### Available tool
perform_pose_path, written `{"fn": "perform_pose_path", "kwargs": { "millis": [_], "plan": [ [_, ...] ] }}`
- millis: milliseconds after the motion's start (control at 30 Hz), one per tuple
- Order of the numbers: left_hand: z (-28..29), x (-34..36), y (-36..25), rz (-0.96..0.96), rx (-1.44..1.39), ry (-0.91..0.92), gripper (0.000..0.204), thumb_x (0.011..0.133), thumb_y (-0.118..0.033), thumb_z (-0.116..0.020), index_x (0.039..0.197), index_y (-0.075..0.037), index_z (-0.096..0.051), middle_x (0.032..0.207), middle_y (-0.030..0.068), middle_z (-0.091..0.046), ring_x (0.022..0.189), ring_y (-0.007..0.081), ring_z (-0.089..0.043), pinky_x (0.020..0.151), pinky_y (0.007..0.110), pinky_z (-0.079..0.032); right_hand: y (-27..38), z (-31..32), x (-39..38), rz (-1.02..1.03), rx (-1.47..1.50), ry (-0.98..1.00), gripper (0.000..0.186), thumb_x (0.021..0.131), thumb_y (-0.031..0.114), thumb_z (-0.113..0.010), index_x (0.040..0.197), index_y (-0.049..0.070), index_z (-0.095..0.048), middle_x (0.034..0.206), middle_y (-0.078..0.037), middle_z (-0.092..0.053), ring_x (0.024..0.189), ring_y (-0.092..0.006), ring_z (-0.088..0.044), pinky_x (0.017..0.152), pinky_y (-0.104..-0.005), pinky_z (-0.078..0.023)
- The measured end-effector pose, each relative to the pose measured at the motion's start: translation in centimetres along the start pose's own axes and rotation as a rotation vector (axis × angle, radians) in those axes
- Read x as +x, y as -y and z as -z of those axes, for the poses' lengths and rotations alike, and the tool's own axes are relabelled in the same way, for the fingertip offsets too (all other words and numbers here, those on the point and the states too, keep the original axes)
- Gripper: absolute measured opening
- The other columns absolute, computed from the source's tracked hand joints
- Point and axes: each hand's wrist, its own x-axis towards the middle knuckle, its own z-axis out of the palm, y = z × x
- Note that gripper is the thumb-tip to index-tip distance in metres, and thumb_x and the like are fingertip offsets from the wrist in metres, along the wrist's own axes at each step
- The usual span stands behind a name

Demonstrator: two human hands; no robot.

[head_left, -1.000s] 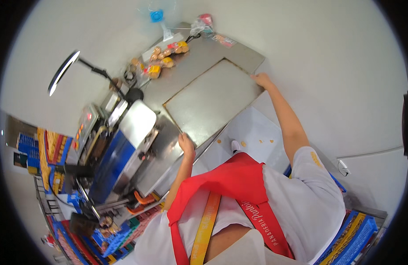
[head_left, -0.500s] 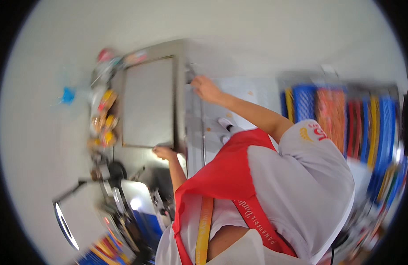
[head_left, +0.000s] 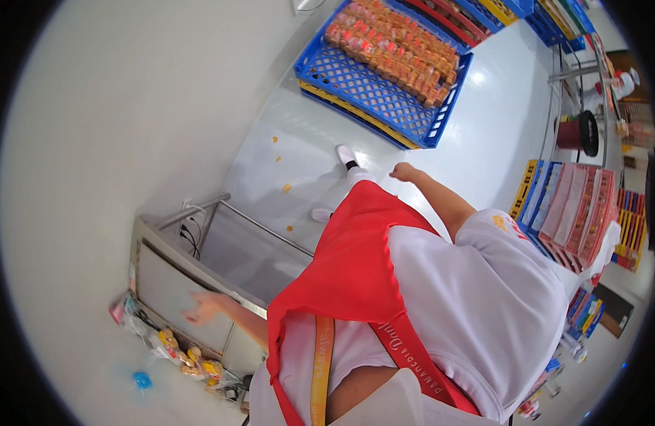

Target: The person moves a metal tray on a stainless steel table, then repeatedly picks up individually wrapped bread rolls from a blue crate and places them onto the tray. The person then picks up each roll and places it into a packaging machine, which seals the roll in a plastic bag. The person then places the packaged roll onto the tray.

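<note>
My left hand (head_left: 208, 307) hovers over a metal-framed panel (head_left: 182, 298) on the steel table, its fingers spread and slightly smeared by motion. Nothing shows in it. In front of my body my right hand (head_left: 405, 172) hangs over the pale floor with the fingers curled in; I see no object in it. Beyond that hand lies a blue plastic crate (head_left: 370, 92), stacked on a yellow one. Rows of packaged baked goods (head_left: 395, 50) fill its far side, leaving the near part of the mesh bottom bare.
Bagged goods (head_left: 193, 358) lie along the table's wall side. A steel rail (head_left: 267, 227) and cables (head_left: 193, 238) are at its end. More stacked crates (head_left: 576, 206) stand at the right, near a dark red bin (head_left: 572, 135). Orange bits (head_left: 286, 188) dot the floor.
My view has turned right, bringing the blue crate into sight. My right hand has left the table's edge and now hangs over the floor. My left hand has come off the panel's edge.
</note>
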Motion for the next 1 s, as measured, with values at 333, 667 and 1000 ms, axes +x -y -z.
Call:
{"fn": "perform_pose_path", "kwargs": {
  "millis": [333, 667, 1000],
  "plan": [
    [2.2, -21.1, -57.3, -0.765, -1.073, 1.338, 0.035, 0.079, -0.035, -0.069, 0.100, -0.009, -0.066, 0.110, 0.0145, -0.059, 0.116, 0.0289, -0.044, 0.099, 0.041, -0.033, -18.8, 12.5, 10.5, -0.545, 0.344, -0.568, 0.057, 0.077, 0.055, -0.060, 0.079, -0.001, -0.070, 0.088, -0.025, -0.065, 0.087, -0.0362, -0.064, 0.079, -0.0419, -0.050],
    [3.8, -66.3, -76.7, -1.315, -0.225, 1.943, 0.089, 0.059, -0.073, -0.066, 0.119, -0.008, -0.057, 0.139, 0.0257, -0.025, 0.123, 0.0455, -0.030, 0.100, 0.059, -0.025, -31.6, 20.5, 22.7, -0.760, 0.467, -0.417, 0.067, 0.072, 0.047, -0.070, 0.119, 0.004, -0.049, 0.132, -0.029, -0.033, 0.101, -0.0438, -0.056, 0.086, -0.0428, -0.049],
    [-1.0, -80.5, -72.8, -1.510, -0.298, 1.683, 0.037, 0.082, -0.043, -0.058, 0.091, -0.009, -0.070, 0.111, 0.0153, -0.059, 0.115, 0.0382, -0.038, 0.091, 0.059, -0.035, -34.7, 12.8, 27.9, -0.702, 0.625, -0.818, 0.025, 0.091, 0.016, -0.046, 0.111, 0.004, -0.054, 0.124, -0.031, -0.042, 0.092, -0.0459, -0.057, 0.081, -0.0464, -0.049]
  ]
}}
